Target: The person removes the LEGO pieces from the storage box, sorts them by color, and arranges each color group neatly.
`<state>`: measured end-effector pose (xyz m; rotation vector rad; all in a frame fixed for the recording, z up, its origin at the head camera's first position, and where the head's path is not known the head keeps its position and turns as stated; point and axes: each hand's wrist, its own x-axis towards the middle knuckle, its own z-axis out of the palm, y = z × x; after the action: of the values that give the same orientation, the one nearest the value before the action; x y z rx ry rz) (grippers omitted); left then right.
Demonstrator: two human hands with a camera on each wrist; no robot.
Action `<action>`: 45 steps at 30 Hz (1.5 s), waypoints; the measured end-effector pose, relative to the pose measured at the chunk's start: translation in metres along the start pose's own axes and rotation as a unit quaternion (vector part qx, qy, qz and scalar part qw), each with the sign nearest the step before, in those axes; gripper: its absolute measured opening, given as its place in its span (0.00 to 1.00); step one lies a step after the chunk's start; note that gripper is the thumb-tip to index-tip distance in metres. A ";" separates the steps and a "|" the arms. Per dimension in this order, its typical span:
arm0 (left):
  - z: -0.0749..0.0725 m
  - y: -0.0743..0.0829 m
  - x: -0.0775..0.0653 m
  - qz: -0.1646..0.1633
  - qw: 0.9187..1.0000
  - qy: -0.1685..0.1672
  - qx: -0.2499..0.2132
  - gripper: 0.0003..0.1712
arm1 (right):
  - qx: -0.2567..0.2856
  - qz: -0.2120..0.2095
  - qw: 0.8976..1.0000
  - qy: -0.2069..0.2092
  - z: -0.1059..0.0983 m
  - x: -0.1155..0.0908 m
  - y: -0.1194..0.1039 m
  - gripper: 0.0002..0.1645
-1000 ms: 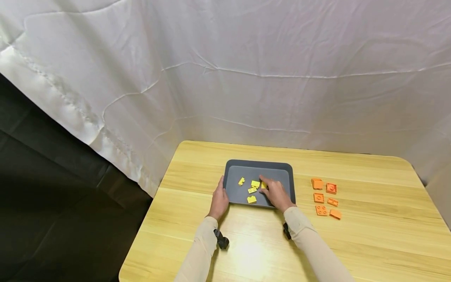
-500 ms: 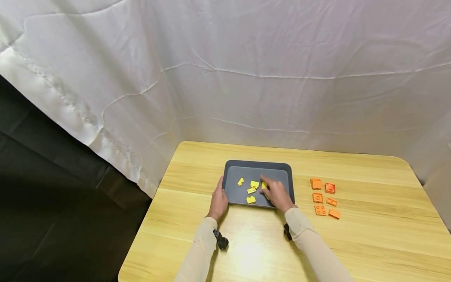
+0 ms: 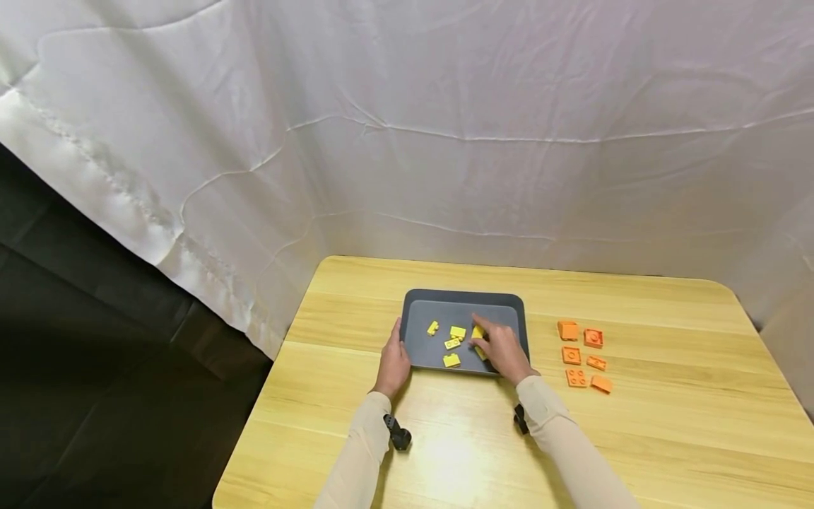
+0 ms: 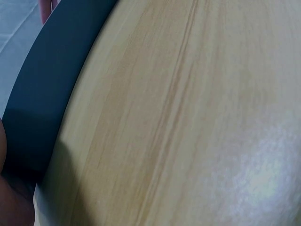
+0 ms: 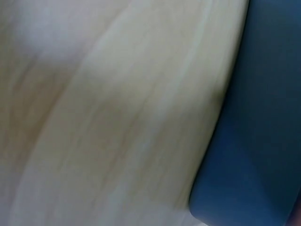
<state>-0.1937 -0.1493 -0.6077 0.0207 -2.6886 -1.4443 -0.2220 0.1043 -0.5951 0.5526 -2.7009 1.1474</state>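
Note:
A dark grey tray [image 3: 439, 309] stands on the wooden table with several loose yellow toy bricks [image 3: 452, 360] in it. My left hand [image 3: 393, 364] rests along the tray's left side, fingers fairly straight. In the left wrist view, part of that hand [image 4: 15, 202] shows at the tray's near wall [image 4: 51, 89]. Over the right part of the tray, my right hand [image 3: 504, 348] pinches a yellow toy brick [image 3: 478, 331] between thumb and index finger. More yellow shows beneath the thumb, and the palm hides the rest. The right wrist view shows mainly the tray's outer wall [image 5: 263, 117].
Right of the tray, several orange toy bricks [image 3: 576, 378] lie in two loose columns on the table [image 3: 661, 339]. A pale curtain [image 3: 509, 177] hangs behind the table's far edge, with black cloth [image 3: 95, 318] at the left.
My right hand has turned slightly, and the yellow at its fingertips now stands more lengthwise, extending beneath the thumb. My left hand stays at the tray. The whole view shifts slightly.

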 end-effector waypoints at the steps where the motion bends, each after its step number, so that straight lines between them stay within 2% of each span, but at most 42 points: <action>1: 0.000 0.000 0.000 0.000 1.000 0.000 0.000 0.32 | 0.001 -0.001 1.000 0.001 -0.001 0.000 0.000 0.34; 19: -0.001 0.004 0.001 0.005 1.000 0.006 0.006 0.31 | -0.007 -0.013 0.999 0.042 -0.019 -0.004 -0.001 0.33; 30: 0.000 0.005 -0.001 0.017 1.000 0.015 0.011 0.31 | -0.016 0.003 0.998 0.057 -0.035 -0.008 -0.001 0.33; 45: -0.002 0.002 0.002 0.006 1.000 0.007 0.007 0.31 | -0.035 0.011 0.995 0.095 -0.058 -0.016 0.019 0.34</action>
<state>-0.1954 -0.1494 -0.6048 0.0164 -2.6820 -1.4172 -0.2149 0.1624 -0.5714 0.3840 -2.5776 1.0486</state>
